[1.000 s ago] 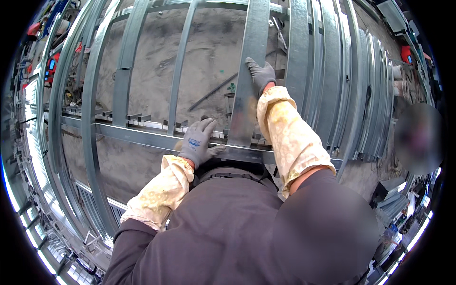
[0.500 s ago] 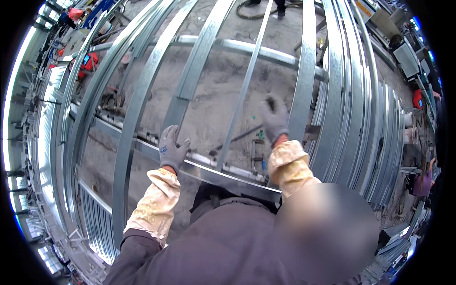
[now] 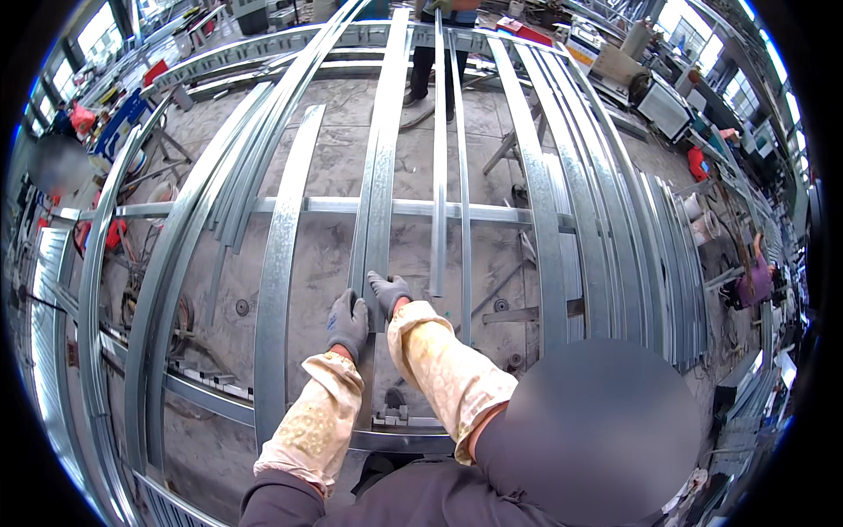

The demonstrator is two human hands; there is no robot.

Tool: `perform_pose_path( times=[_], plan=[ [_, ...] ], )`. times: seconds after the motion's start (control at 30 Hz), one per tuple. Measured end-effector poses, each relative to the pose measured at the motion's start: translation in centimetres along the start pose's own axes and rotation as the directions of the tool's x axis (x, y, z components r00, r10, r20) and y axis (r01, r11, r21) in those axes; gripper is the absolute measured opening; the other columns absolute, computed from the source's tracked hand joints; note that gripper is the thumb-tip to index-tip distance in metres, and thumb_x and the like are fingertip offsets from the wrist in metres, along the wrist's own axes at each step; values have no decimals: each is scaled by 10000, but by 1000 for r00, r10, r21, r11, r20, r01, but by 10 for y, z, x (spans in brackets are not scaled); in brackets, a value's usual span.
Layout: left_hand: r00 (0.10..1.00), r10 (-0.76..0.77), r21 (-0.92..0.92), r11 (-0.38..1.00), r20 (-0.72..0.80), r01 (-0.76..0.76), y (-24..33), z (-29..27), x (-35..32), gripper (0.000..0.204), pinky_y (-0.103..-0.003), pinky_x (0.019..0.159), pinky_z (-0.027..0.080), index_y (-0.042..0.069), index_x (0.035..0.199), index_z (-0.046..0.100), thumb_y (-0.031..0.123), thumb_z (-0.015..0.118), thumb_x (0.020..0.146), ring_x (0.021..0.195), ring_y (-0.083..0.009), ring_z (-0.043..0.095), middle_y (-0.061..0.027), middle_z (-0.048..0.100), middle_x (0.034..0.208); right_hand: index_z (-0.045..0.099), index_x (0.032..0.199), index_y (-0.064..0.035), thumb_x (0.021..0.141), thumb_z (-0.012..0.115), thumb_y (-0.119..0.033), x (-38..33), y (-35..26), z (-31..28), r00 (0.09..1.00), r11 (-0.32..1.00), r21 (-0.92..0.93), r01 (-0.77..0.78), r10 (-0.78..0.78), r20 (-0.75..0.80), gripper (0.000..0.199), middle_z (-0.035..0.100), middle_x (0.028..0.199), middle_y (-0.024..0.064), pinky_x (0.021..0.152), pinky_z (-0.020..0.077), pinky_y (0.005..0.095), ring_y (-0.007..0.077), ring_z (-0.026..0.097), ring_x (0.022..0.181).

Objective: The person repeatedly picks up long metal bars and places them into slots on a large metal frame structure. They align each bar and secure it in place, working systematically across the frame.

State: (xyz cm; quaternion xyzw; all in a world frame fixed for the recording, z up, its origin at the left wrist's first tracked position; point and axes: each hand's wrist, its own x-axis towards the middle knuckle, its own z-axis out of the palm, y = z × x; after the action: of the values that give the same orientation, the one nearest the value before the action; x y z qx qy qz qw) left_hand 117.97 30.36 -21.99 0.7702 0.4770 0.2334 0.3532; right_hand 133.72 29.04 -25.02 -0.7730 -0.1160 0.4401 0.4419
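Two long, shiny metal channels [image 3: 376, 193] lie side by side, running away from me across the frame's crossbar. My left hand [image 3: 348, 325], in a grey work glove, grips the left edge of the pair near its close end. Just to its right, my gloved right hand [image 3: 390, 294] is closed on the pair's right edge, with the fingertips over the metal. A narrow metal bar [image 3: 440, 167] runs lengthwise to the right of my right hand, and a thinner strip [image 3: 464, 220] lies beside it. Left of my hands is a wide single channel [image 3: 291, 211].
A metal crossbar [image 3: 338, 205] supports the lengths, and a rail [image 3: 215, 397] runs close to me. More profiles [image 3: 632, 263] are stacked at right, others [image 3: 180, 255] at left. A person [image 3: 452, 26] stands at the far end by the narrow bar.
My hands have come together onto the paired channels; the right hand moved left from the right side. My view has tilted up, bringing the far person further into sight.
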Motion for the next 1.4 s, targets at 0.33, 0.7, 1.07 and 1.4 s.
perform_pose_path(
  times=[0.33, 0.7, 1.07, 1.4],
  plan=[
    [917, -87, -491, 823, 389, 286, -15, -6, 87, 417, -391, 933, 518, -15, 1201, 653, 352, 592, 1011, 988, -304, 665, -195, 709, 1069, 569, 1315, 142, 838, 672, -716, -66, -69, -40, 997, 995, 75, 62, -59, -50, 987, 660, 1253, 318, 992, 506, 420, 421, 638, 1191],
    [887, 155, -828, 455, 435, 327, 110, 58, 116, 180, -237, 626, 481, -19, 1081, 682, 50, 717, 919, 686, -105, 614, -55, 714, 864, 681, 1142, 46, 850, 813, -501, -116, -46, -120, 956, 950, 109, 292, -292, -21, 634, 762, 995, 154, 792, 571, 342, 222, 733, 873],
    [856, 126, -774, 506, 502, 380, 128, 56, 18, 73, -192, 595, 379, 47, 1029, 670, 86, 686, 969, 658, -16, 500, 58, 624, 803, 662, 1158, 37, 888, 802, -456, -204, -15, -140, 956, 961, 42, 272, -266, -123, 579, 748, 1020, 134, 825, 558, 338, 190, 710, 912],
    [799, 122, -754, 441, 589, 488, 113, 62, -40, 194, -215, 614, 405, 23, 1119, 661, 110, 696, 949, 665, -33, 497, 47, 631, 805, 639, 1154, 18, 891, 817, -405, -235, 39, -140, 970, 977, 42, 211, -204, -135, 529, 729, 1006, 88, 798, 560, 316, 142, 679, 878]
  ],
)
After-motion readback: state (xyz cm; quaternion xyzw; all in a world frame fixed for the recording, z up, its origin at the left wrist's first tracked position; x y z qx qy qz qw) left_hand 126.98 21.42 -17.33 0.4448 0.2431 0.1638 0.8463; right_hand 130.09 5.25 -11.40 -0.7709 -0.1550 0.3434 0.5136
